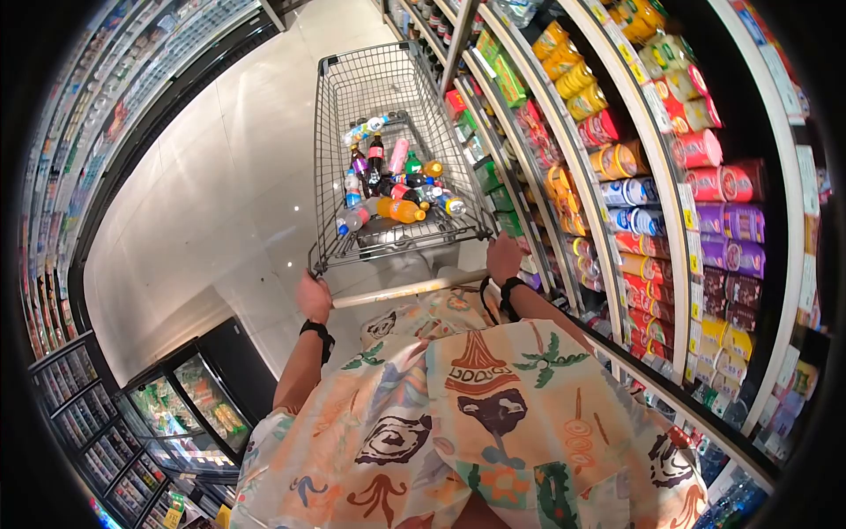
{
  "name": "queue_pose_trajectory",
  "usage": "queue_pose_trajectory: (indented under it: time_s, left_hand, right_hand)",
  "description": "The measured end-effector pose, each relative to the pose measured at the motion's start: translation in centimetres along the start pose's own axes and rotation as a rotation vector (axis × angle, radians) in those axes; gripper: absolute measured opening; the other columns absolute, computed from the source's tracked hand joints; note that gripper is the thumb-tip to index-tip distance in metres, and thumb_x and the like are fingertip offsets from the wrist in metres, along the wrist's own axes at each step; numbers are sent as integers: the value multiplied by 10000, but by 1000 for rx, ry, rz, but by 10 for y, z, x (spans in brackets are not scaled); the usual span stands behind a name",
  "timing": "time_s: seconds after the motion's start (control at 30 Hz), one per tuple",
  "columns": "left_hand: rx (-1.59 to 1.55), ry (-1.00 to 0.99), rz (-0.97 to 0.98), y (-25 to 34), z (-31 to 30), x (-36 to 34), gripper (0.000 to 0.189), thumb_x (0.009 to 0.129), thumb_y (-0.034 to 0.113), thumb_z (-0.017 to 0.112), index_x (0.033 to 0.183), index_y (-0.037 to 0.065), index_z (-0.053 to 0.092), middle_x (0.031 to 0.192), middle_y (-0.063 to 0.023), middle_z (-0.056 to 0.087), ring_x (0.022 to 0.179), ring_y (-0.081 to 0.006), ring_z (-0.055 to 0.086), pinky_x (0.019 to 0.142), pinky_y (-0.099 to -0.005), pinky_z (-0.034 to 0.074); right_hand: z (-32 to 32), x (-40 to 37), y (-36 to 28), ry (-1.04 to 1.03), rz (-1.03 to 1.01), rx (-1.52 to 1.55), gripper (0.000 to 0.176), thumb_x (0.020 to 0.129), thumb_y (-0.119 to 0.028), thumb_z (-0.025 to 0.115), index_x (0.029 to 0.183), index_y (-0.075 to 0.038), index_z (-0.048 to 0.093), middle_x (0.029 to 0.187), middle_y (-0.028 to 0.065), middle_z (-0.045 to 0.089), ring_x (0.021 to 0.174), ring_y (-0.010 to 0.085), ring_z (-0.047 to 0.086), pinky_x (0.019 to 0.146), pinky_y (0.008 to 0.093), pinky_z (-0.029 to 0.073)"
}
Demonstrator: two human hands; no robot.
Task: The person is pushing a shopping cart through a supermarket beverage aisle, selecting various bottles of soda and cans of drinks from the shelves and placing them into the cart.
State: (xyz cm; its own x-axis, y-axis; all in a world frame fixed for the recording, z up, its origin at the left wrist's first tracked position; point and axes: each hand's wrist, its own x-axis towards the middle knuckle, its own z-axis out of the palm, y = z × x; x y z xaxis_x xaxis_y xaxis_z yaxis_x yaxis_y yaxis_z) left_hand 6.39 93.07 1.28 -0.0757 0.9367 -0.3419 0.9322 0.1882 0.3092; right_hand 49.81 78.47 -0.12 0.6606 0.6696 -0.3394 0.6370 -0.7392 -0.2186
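Observation:
A wire shopping cart (330, 93) stands ahead of me. My left hand (314, 296) is closed around the left side of its frame, beside the end of the pale handle bar (397, 292). On the opposite side, my right hand (505, 257) grips the frame near the right rear corner; its fingertips are partly hidden. Several bottles lie jumbled in the basket, among them an orange soda bottle (401, 210), a dark cola bottle (375, 157), a green bottle (412, 163) and a pink can or bottle (398, 156). Both wrists wear dark bands.
Shelves of canisters and snack packs (648, 220) run close along the cart's right side. Pale glossy floor (203, 185) stretches to the left, bordered by a long stocked shelf (132, 97). A glass-fronted cooler (189, 397) stands at the lower left.

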Motion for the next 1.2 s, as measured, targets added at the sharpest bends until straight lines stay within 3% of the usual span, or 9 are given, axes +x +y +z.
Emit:
queue_pose_trajectory:
  time_s: [0.13, 0.27, 0.43, 0.57, 0.83, 1.0, 1.13, 1.2]
  left_hand:
    - [9, 0, -91, -12, -9, -24, 238, 867, 113, 630, 1080, 8, 636, 981, -231, 720, 952, -450, 669, 817, -513, 538]
    - [15, 64, -63, -5, 4, -101, 168, 866, 128, 636, 984, 8, 639, 885, -227, 714, 872, -445, 680, 773, -506, 536]
    - [53, 74, -61, -3, 45, -199, 207, 845, 128, 655, 1022, 23, 631, 937, -214, 721, 917, -436, 678, 794, -510, 543]
    - [45, 71, -45, 5, 88, -259, 213, 843, 126, 656, 1029, 24, 636, 944, -216, 721, 920, -436, 676, 790, -516, 540]
    - [2, 50, -35, -16, 132, -363, 194, 852, 110, 647, 1013, 3, 631, 928, -227, 713, 923, -455, 660, 787, -531, 521]
    - [-17, 58, -136, -30, 150, -452, 191, 859, 126, 647, 1010, 9, 638, 916, -226, 711, 908, -455, 660, 786, -532, 520]
    - [18, 96, -48, -34, 163, -456, 197, 869, 139, 650, 1020, 13, 640, 921, -214, 716, 910, -446, 667, 789, -528, 521]
    - [43, 79, -143, -27, 162, -457, 203, 879, 151, 654, 1030, 17, 636, 929, -202, 721, 912, -431, 676, 791, -526, 522]
  right_hand:
    - [0, -36, 3, 34, -14, 8, 228, 975, -234, 588, 1026, -12, 579, 915, 240, 697, 873, 428, 695, 770, 535, 546]
    - [-7, -82, 69, 29, -10, 11, 234, 965, -235, 600, 1034, -13, 579, 920, 237, 696, 875, 425, 694, 770, 534, 549]
    - [-5, -133, 162, 52, -80, 5, 233, 934, -220, 631, 1029, -10, 593, 900, 241, 701, 867, 422, 701, 766, 531, 554]
    - [1, -151, 229, 46, -14, 52, 191, 904, -153, 625, 1014, 3, 622, 864, 243, 703, 842, 423, 707, 749, 532, 558]
    - [-3, -211, 303, -34, 16, 41, 202, 897, -114, 577, 1016, 33, 649, 900, 277, 716, 892, 458, 705, 834, 538, 556]
    - [-3, -257, 353, -40, -9, 43, 194, 898, -108, 574, 1006, 36, 646, 908, 275, 717, 884, 460, 702, 824, 545, 547]
    - [-1, -257, 363, -43, -9, 45, 203, 903, -112, 571, 1017, 40, 642, 914, 273, 717, 896, 454, 700, 847, 546, 539]
    - [-1, -259, 368, -44, 3, 66, 206, 905, -114, 570, 1019, 41, 641, 909, 273, 717, 895, 454, 701, 845, 545, 541]
